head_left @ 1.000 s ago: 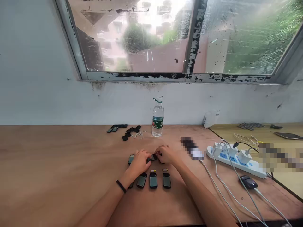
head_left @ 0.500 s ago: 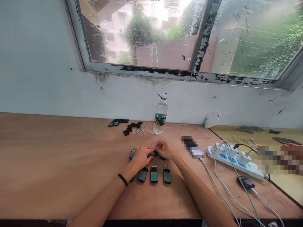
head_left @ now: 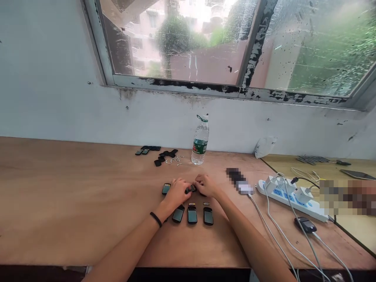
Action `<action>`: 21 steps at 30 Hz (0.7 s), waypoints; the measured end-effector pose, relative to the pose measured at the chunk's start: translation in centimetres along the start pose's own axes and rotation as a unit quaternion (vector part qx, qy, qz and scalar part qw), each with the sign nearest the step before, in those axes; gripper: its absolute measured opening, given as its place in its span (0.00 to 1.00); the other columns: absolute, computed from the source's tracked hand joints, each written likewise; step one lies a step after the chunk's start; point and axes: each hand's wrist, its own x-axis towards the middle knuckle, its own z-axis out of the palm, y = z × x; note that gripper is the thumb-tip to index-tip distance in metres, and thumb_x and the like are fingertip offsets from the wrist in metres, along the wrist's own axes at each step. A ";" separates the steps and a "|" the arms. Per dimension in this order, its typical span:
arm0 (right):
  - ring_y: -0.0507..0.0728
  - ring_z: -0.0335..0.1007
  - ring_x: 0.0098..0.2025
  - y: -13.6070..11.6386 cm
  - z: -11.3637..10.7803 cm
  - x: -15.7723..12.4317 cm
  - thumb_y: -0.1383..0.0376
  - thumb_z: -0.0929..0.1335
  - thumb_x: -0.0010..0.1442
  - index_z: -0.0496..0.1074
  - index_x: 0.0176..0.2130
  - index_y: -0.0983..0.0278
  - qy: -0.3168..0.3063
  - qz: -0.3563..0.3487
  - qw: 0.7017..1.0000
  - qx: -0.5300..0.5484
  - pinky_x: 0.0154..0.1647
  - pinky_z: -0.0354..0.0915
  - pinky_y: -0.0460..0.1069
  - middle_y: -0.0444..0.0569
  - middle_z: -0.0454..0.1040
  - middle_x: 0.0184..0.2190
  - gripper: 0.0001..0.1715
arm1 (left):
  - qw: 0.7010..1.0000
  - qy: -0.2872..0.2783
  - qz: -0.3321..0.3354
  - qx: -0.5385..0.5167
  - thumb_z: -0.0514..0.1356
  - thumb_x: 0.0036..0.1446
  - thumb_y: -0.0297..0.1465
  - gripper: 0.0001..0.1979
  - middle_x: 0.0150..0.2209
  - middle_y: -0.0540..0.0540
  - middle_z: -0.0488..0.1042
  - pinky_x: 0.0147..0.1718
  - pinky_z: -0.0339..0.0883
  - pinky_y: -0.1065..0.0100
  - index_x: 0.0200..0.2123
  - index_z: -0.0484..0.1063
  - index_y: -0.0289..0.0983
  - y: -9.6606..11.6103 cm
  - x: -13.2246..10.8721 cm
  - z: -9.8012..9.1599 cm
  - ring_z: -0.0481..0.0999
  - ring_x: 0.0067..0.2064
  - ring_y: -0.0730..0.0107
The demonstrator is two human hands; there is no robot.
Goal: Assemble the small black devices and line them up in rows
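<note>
My left hand [head_left: 176, 194] is closed on a small black device with a grey screen [head_left: 190, 188], holding it by its edge. Just right of it, my right hand [head_left: 206, 185] has its fingers pinched together at the device's far end; whatever is in them is too small to make out. Close to my hands lie matching devices: one [head_left: 166, 188] beyond my left wrist, and a front row with a left one [head_left: 178, 214], a middle one [head_left: 192, 215] and a right one [head_left: 208, 216]. Small shiny pieces [head_left: 206, 203] sit above the front row. Another device is partly hidden under my right hand.
Black parts [head_left: 164, 155] and tiny pale pieces [head_left: 175, 159] lie towards the wall, beside more devices [head_left: 142, 151]. A water bottle [head_left: 200, 141] stands behind my hands. On the right are a power strip [head_left: 289, 199], cables, a black case [head_left: 305, 225] and another person's blurred hand [head_left: 362, 197].
My right hand's fingers have lowered slightly and come nearer the held device. My left hand keeps its hold. The view has shifted a little.
</note>
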 end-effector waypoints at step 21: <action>0.62 0.70 0.52 0.0 -0.1 -0.9 0.76 0.65 0.61 0.80 0.53 0.58 -0.058 -0.057 0.996 -0.029 0.56 0.60 0.57 0.52 0.78 0.47 0.26 | 0.996 0.005 0.014 -0.084 0.60 0.66 0.37 0.11 0.43 0.46 0.81 0.52 0.60 0.57 0.41 0.83 0.43 -0.8 -0.2 -1.5 0.74 0.52 0.56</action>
